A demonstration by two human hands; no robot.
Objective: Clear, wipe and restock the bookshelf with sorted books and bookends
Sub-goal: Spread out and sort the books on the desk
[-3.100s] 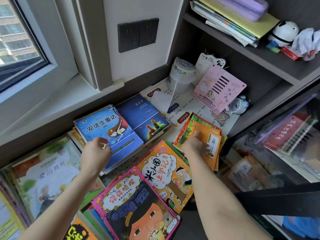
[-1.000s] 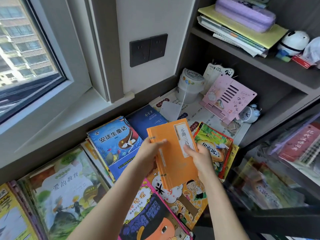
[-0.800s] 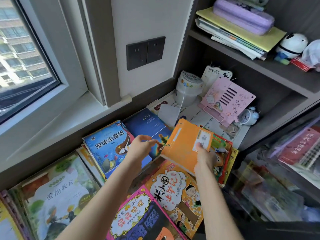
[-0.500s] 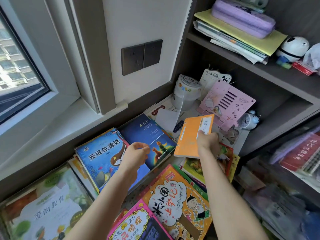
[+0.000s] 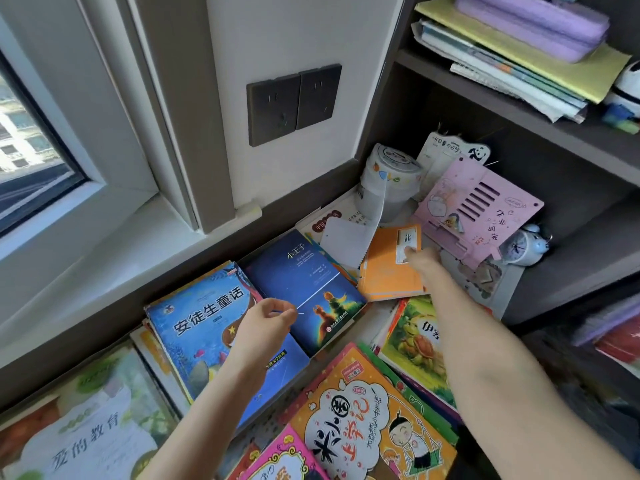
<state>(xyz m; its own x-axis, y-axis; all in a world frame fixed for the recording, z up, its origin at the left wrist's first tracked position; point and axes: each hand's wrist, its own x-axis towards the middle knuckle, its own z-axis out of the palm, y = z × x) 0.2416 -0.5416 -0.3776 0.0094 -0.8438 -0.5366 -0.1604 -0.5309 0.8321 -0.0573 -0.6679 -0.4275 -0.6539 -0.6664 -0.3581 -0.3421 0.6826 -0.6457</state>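
Note:
A thin orange book [image 5: 386,271] lies nearly flat on the lower shelf, just right of a dark blue book [image 5: 298,268]. My right hand [image 5: 421,260] reaches forward and pinches the orange book at its white label, thumb on top. My left hand [image 5: 265,329] hovers over a light blue storybook [image 5: 199,322], fingers loosely curled and holding nothing. A pink slotted bookend [image 5: 479,209] leans behind the orange book. Near me lie a turtle-cover book [image 5: 414,337], partly under my right forearm, and an orange cartoon book [image 5: 360,420].
A white roll container [image 5: 388,178] and a small alarm clock [image 5: 523,244] stand at the back of the lower shelf. The upper shelf board [image 5: 512,109] carries stacked papers and a purple case [image 5: 533,22]. Wall sockets [image 5: 294,102] and a window sill [image 5: 104,247] are at the left.
My right hand carried the orange book from in front of me forward and down beside the dark blue book. My left hand let go of it and dropped back over the light blue book.

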